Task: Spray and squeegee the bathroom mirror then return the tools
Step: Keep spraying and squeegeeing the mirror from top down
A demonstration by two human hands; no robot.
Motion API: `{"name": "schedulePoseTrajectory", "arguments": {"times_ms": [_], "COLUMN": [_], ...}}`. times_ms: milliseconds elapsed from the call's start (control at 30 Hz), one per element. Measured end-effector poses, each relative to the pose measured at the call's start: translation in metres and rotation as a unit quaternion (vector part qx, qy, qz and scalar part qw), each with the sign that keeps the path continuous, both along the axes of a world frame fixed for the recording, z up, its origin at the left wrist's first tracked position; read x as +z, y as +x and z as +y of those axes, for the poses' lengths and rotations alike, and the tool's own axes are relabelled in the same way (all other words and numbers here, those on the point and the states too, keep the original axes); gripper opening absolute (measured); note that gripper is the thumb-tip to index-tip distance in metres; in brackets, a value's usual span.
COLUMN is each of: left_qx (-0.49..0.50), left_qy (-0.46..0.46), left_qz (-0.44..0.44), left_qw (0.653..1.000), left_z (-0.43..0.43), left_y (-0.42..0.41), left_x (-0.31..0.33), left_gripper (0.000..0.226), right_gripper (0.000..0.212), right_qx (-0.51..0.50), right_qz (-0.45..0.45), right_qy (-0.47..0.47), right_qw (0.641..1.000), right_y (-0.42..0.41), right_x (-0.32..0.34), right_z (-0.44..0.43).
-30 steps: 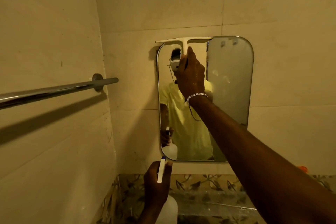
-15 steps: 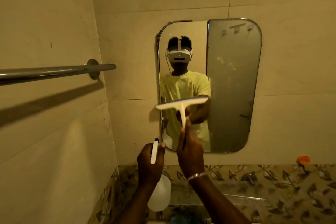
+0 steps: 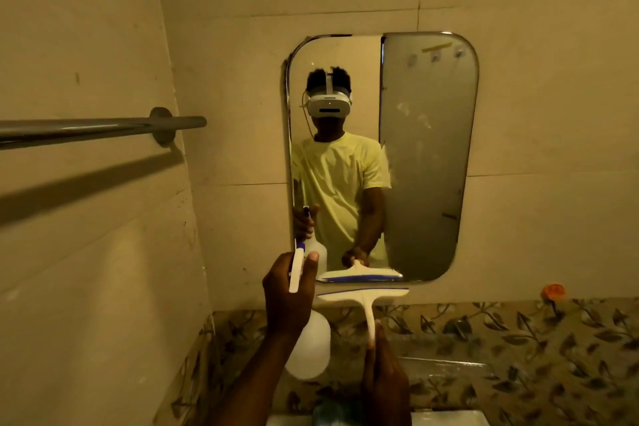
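Note:
A rounded wall mirror (image 3: 428, 156) hangs ahead; its left strip reflects clearly, its right part looks hazy and streaked. My right hand (image 3: 383, 377) grips the handle of a white squeegee (image 3: 366, 301), whose blade sits just below the mirror's bottom edge, off the glass. My left hand (image 3: 287, 297) holds a white spray bottle (image 3: 311, 349) by its neck, trigger head pointing up, to the left of the squeegee. The bottle hangs below the hand.
A metal towel rail (image 3: 103, 128) juts from the left wall at head height. A leaf-patterned tile band (image 3: 518, 339) runs under the mirror, with a small orange object (image 3: 553, 290) on its top edge at right. The top of a white fixture shows at the bottom.
My right hand has pulled the squeegee down the mirror's left strip from the top edge to below the bottom edge. The left hand with the bottle stayed roughly in place.

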State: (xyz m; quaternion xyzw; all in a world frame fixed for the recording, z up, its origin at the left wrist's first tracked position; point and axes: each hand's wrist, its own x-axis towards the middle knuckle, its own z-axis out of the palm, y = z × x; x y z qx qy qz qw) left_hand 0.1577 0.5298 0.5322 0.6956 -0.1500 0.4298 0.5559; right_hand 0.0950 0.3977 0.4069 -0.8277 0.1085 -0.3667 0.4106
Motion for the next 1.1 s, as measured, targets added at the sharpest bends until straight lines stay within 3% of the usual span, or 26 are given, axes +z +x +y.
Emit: {"name": "schedulePoseTrajectory", "arguments": {"times_ms": [100, 267, 367, 433, 633, 1100], "left_qx": [-0.035, -0.053, -0.063, -0.067, -0.071, -0.052], "left_qy": [0.003, -0.032, -0.037, -0.041, -0.051, -0.009], "left_qz": [-0.033, -0.087, -0.097, -0.079, -0.063, -0.006], "left_qw": [0.999, 0.994, 0.993, 0.994, 0.994, 0.999], "left_z": [-0.032, -0.097, -0.134, -0.153, -0.190, -0.206], "left_y": [-0.002, -0.002, -0.005, -0.005, -0.007, -0.025], "left_x": [0.040, 0.110, 0.136, 0.141, 0.111, 0.037], "left_gripper": [0.017, 0.033, 0.027, 0.026, 0.025, 0.033], "right_gripper": [0.038, 0.038, 0.031, 0.040, 0.035, 0.055], "right_qx": [-0.038, -0.064, -0.109, -0.131, -0.135, -0.117], "right_qz": [-0.041, -0.054, -0.086, -0.101, -0.096, -0.062], "right_qy": [0.030, 0.066, 0.063, 0.054, 0.075, 0.135], "right_qw": [0.998, 0.994, 0.988, 0.985, 0.983, 0.982], "right_y": [-0.007, -0.017, -0.026, -0.032, -0.041, -0.066], "right_x": [0.018, 0.035, 0.041, 0.043, 0.041, 0.021], "right_z": [-0.025, -0.064, -0.088, -0.103, -0.149, -0.183]}}
